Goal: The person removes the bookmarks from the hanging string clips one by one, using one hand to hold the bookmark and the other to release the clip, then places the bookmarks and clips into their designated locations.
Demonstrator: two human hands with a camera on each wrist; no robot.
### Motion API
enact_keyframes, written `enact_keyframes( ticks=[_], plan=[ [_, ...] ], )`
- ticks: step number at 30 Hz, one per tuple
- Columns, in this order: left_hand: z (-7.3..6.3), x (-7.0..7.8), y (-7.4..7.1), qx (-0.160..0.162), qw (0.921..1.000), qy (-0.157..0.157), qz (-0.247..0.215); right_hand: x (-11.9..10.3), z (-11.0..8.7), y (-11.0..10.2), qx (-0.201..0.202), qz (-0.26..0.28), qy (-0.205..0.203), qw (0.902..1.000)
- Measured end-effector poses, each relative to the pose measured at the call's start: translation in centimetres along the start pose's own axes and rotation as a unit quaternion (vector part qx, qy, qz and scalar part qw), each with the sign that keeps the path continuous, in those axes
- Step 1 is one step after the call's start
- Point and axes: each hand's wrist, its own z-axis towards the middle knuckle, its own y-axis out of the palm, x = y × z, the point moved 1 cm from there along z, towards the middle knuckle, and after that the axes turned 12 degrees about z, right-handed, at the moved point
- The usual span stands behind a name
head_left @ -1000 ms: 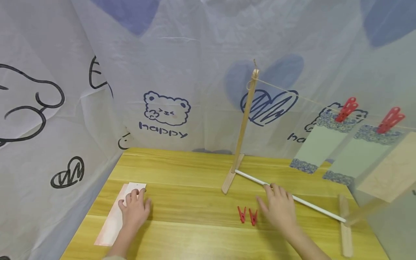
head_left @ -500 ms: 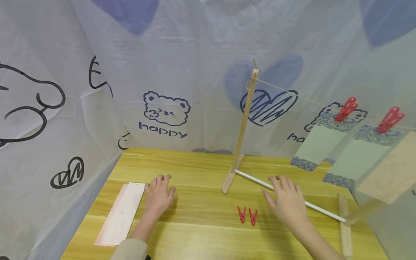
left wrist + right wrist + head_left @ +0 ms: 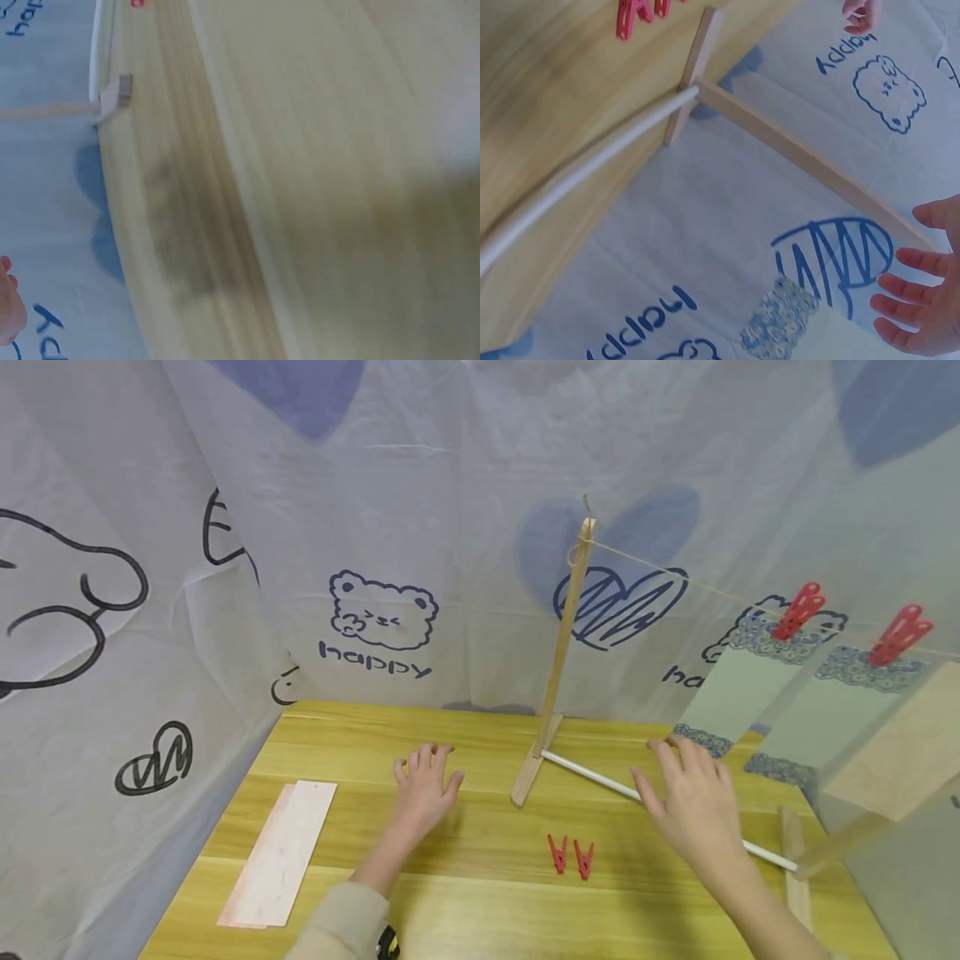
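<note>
My left hand [image 3: 424, 793] hovers over the middle of the table, fingers spread and loosely bent, holding nothing. To its left lie overlapping white and pinkish paper strips [image 3: 288, 852]. My right hand [image 3: 697, 806] is raised in front of the rack's white crossbar [image 3: 592, 774], its fingers relaxed and nothing in them. Between the hands, two red clothespins [image 3: 585, 858] lie side by side on the wood. Two pale strips with blue patterned ends hang from the rack's string; a red clothespin [image 3: 798, 612] holds the nearer-to-centre strip [image 3: 742, 685], another clothespin [image 3: 900, 635] the other strip [image 3: 840, 710].
A wooden post [image 3: 567, 635] on a flat foot [image 3: 537, 762] carries the string [image 3: 675, 575]. At the right stands the other foot [image 3: 795, 843], beside a plain beige strip [image 3: 900, 747]. A printed cloth [image 3: 465, 468] encloses the table [image 3: 465, 893].
My left hand has come away from the paper strips and moved right across the table. My right hand has risen and shifted right. The papers, clothespins and rack stay put.
</note>
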Motion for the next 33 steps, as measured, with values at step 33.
enact_keyframes(
  ticks=[33],
  plan=[
    [5.5,14.2,-0.8,0.023,0.9846,0.171,-0.027,2.3,5.1,-7.9,0.159,-0.016,-0.02,0.987]
  ],
)
